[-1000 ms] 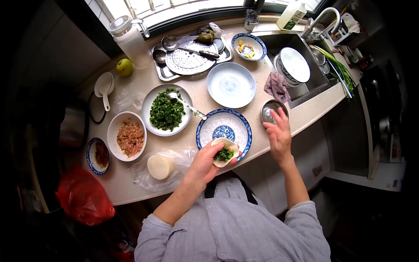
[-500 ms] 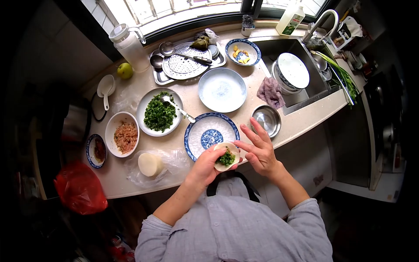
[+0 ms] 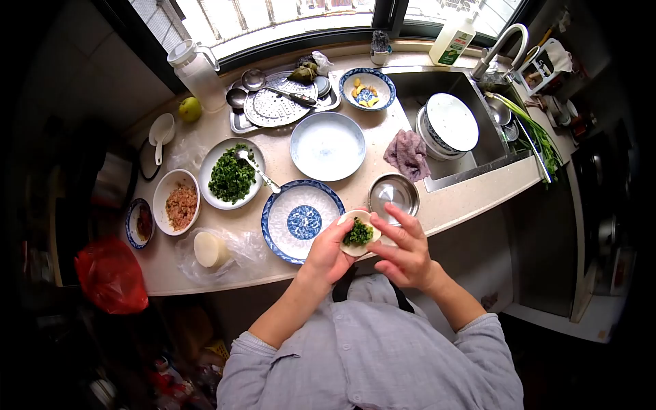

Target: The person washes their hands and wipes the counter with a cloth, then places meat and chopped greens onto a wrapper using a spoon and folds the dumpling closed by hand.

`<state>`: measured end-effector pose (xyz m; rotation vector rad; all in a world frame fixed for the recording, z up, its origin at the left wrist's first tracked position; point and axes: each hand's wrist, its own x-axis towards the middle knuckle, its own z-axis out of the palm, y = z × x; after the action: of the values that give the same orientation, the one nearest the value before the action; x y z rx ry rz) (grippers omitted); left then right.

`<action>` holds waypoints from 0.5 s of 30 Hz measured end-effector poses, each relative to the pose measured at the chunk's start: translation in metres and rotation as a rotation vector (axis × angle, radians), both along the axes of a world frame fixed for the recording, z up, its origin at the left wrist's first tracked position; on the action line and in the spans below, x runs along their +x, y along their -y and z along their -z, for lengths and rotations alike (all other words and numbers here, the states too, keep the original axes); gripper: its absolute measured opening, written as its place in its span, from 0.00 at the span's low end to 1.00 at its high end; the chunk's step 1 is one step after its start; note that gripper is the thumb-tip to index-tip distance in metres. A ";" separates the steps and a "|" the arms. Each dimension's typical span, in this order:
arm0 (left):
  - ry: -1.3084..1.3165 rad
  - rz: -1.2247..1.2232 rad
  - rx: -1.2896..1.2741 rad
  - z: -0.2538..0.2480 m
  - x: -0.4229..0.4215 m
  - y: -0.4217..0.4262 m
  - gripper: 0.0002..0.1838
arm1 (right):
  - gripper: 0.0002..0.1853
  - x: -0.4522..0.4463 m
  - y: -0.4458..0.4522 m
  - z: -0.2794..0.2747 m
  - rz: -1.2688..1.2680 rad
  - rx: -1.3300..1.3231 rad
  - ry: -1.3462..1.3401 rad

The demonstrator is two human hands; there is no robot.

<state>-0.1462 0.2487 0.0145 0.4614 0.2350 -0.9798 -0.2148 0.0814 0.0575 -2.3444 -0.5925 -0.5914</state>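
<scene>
My left hand [image 3: 326, 255] holds a round dumpling wrapper [image 3: 354, 251], cupped and tilted toward me, with a mound of chopped greens [image 3: 359, 233] in its middle. On the wrapper's right side is my right hand [image 3: 408, 256], its fingers spread and the tips at the wrapper's edge; whether they press on it I cannot tell. Just beyond that hand stands a metal bowl [image 3: 393, 190] with what looks like water. A blue-rimmed plate [image 3: 304, 221] with nothing on it lies left of the wrapper. Farther left, a stack of wrappers [image 3: 210, 250] sits on a plastic bag [image 3: 239, 258].
A plate of chopped greens [image 3: 233, 176] with a spoon [image 3: 260, 173], a bowl of minced filling [image 3: 181, 208] and a pale dish [image 3: 328, 146] stand behind. A cloth [image 3: 408, 154] lies beside the sink [image 3: 486, 160]. A red bag [image 3: 111, 277] hangs at the left edge.
The view has shifted, so the counter items sit farther left. My right hand's fingers have come down and closer around the wrapper's edge. The wrapper remains in my left hand.
</scene>
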 end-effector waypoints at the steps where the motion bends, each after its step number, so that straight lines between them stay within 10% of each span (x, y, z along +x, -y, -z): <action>1: -0.003 -0.017 -0.016 0.000 0.000 0.003 0.19 | 0.13 -0.004 -0.004 0.000 -0.003 -0.045 0.013; 15: -0.003 -0.109 0.003 0.004 -0.017 0.026 0.20 | 0.14 -0.013 -0.004 0.025 0.041 -0.241 0.098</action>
<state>-0.1629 0.2222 0.0109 0.4453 0.2618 -0.8739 -0.2276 0.0854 0.0328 -2.5689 -0.6945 -0.6899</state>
